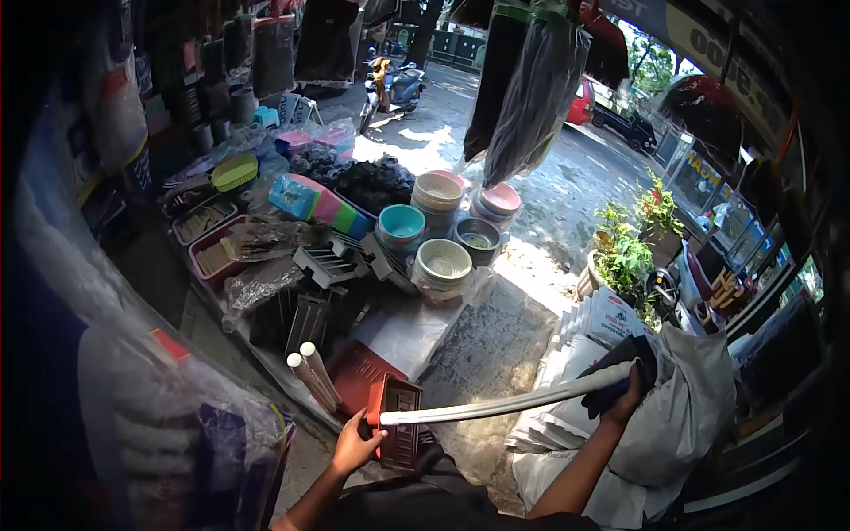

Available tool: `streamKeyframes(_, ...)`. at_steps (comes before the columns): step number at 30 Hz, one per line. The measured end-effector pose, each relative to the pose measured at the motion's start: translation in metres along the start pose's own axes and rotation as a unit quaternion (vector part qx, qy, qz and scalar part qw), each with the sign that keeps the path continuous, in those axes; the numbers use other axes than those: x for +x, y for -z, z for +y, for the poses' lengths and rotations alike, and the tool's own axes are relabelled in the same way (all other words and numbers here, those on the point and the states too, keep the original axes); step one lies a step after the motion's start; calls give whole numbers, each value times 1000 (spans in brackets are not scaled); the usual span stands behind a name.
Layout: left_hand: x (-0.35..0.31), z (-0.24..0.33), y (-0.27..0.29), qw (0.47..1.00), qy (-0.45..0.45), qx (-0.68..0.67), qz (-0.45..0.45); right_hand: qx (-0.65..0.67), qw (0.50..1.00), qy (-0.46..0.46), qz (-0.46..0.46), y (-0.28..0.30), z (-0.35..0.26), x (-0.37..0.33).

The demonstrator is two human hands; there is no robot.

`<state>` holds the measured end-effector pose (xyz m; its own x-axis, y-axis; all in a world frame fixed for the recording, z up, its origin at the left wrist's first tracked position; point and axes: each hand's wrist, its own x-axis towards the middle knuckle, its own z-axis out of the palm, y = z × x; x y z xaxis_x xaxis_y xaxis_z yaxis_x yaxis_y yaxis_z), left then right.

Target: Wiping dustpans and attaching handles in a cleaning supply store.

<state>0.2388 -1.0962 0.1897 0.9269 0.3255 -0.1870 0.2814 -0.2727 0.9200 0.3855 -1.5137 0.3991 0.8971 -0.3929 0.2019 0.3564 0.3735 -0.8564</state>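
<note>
White sacks lie in a pile at the right, near the right forearm. The red dustpan with its long white handle is in front of the body, the pan at the left. A dark cloth is at the handle's far end. The right hand is closed around this end; the left hand, partly curled, grips the pan's edge.
</note>
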Motion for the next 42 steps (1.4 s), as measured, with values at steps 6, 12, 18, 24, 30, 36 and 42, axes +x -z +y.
streamKeyframes(6, 28, -26, -53, 986, 64, -77, 130, -171, 930, 104, -309, -113, 34, 96)
streamKeyframes(12, 55, -35, -75, 970, 132, -130, 155, -132, 839, 101, -518, -225, 76, 110)
streamKeyframes(18, 27, 8, -62, 952, 131, -92, 262, -95, 720, -101, -680, -297, 144, 57)
streamKeyframes(24, 14, 79, -11, 871, -7, 123, 475, -46, 627, 17, -778, -341, 195, 14)
streamKeyframes(30, 30, 107, 37, 817, -24, 274, 506, -95, 590, 28, -802, -362, 238, -13)
streamKeyframes(36, 49, 107, 55, 828, 40, 396, 396, -155, 609, 145, -764, -363, 276, -37)
streamKeyframes(42, 58, 93, 49, 828, 95, 421, 357, -151, 615, 157, -758, -366, 298, -57)
